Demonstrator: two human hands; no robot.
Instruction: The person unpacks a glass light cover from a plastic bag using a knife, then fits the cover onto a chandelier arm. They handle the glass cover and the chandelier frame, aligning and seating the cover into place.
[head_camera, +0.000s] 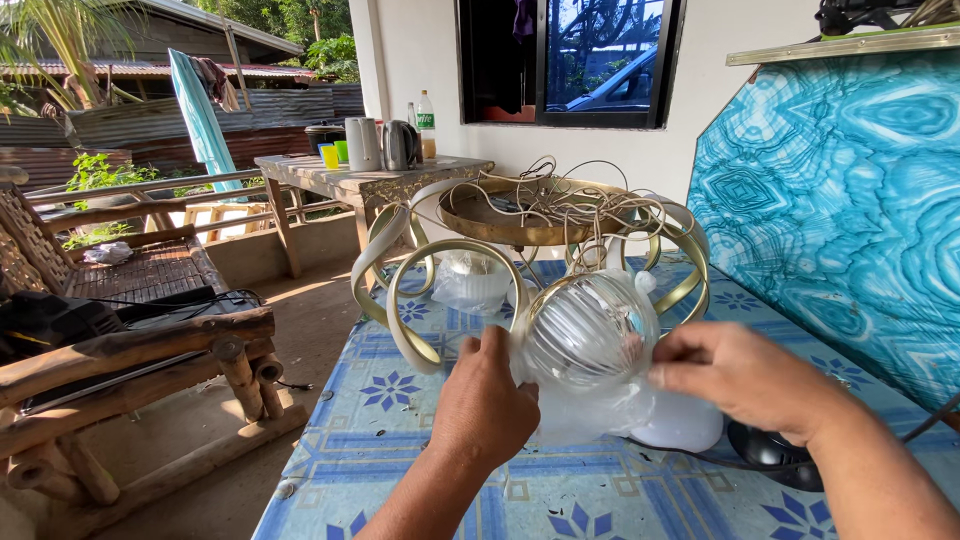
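both forearms bare, left hand (487, 400) and right hand (742, 378) ungloved.

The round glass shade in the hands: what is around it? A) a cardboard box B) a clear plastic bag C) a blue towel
B: both hands, left hand and right hand, grip the ribbed glass shade through a crinkly clear plastic bag.

glass shade (590, 335) before chandelier (530, 240)

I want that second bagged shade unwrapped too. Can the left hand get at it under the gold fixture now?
Probably not yet: the left hand is holding the ribbed glass shade, and gold arms curve around the bagged shade.
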